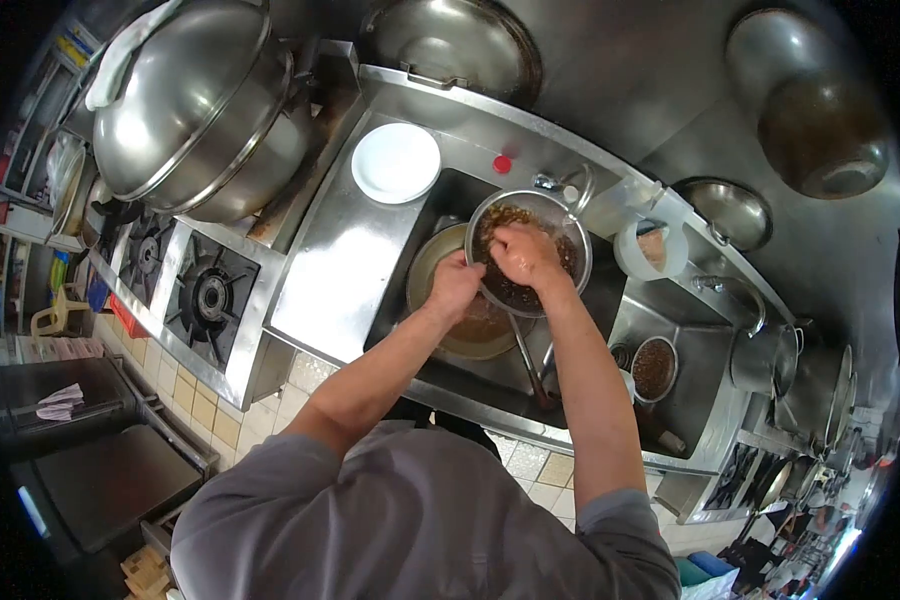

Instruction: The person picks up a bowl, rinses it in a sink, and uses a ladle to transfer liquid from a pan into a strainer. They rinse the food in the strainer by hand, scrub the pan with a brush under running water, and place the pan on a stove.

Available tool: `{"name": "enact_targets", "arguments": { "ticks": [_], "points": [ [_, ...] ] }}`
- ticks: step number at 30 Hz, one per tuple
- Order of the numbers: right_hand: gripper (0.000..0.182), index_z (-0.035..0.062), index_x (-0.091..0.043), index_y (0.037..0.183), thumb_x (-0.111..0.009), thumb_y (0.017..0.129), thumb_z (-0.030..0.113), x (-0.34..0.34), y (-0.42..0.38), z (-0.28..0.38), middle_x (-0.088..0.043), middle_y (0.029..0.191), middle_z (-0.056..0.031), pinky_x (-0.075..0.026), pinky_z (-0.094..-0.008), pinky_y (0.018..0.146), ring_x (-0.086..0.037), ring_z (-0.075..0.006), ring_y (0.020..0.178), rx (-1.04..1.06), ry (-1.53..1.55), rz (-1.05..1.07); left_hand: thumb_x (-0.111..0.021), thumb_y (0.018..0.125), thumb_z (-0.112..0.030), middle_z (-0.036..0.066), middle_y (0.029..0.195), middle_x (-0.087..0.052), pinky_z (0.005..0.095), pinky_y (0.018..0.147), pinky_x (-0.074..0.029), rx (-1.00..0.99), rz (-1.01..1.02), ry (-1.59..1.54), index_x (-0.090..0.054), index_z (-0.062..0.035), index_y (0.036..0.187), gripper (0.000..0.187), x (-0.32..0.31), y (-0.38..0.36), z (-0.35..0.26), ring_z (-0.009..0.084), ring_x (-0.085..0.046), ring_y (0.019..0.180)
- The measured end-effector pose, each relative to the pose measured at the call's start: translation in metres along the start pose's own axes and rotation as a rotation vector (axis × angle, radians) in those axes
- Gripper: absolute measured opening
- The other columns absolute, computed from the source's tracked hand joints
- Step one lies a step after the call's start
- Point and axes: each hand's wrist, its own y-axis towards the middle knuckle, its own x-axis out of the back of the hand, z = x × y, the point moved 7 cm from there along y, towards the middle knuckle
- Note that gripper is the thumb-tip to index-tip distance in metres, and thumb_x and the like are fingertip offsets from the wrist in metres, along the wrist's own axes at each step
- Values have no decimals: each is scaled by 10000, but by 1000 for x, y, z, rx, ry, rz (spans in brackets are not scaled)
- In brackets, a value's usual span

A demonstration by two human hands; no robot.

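Note:
A round metal bowl [578,222] with brown, wet-looking bits in it is held over the sink. My left hand [456,287] grips its left rim, fingers closed. Inside the bowl, my right hand [526,254] is among the brown bits with its fingers bent; what they hold is hidden. Below and to the left, partly covered by the metal bowl, a wide basin [425,262] of cloudy brownish water sits in the sink. A long handle [526,355] slants down from beneath the bowl toward the sink's front edge.
A white plate [396,163] lies on the steel counter left of the sink. Right of the bowl are a white tub [652,250], a faucet [735,290] and a second sink with a small bowl of brown bits [655,370]. A gas burner [211,296] is at left.

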Motion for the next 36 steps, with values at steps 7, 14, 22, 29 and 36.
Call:
{"name": "enact_targets", "arguments": {
  "ticks": [7,14,22,29,36],
  "points": [
    [312,191,-729,1117,-559,857,212,13,-46,-10,-656,1229,-104,-384,-599,1018,-611,-310,1127,137,-297,327,-560,890,-41,66,884,-670,346,504,-532,139,50,-55,-617,-38,1058,177,-4,-4,-5,184,-661,700],
    [273,22,-647,1140,-629,871,64,48,-83,-126,-697,1026,-134,-548,-391,806,-685,-268,906,-330,315,-574,-566,870,-21,82,944,-664,360,644,-576,174,22,-23,-619,-18,1053,190,-4,-5,-12,203,-668,801],
    [181,58,-640,1031,-637,855,15,-54,-106,-128,-663,907,-37,-497,-302,597,-633,-156,753,-452,1582,-563,-560,889,-21,97,986,-651,394,687,-607,131,113,10,-554,-13,1110,222,-6,19,-12,225,-686,826],
    [178,33,-637,982,-599,825,-40,-63,-116,-124,-636,858,-35,-448,-278,555,-562,-122,641,-658,1630,-680,-693,793,-98,191,1410,-454,542,1110,-340,-776,67,965,-524,-101,1325,558,-53,-27,-94,352,-415,1331],
    [161,-7,-643,983,-593,833,-39,-58,-128,-116,-657,877,-60,-479,-316,655,-599,-145,726,-638,1511,-724,-776,708,-175,90,1578,-326,607,1217,-100,-796,767,1826,-504,-291,1428,778,-143,-30,-58,354,-131,1522]
  ]
}}
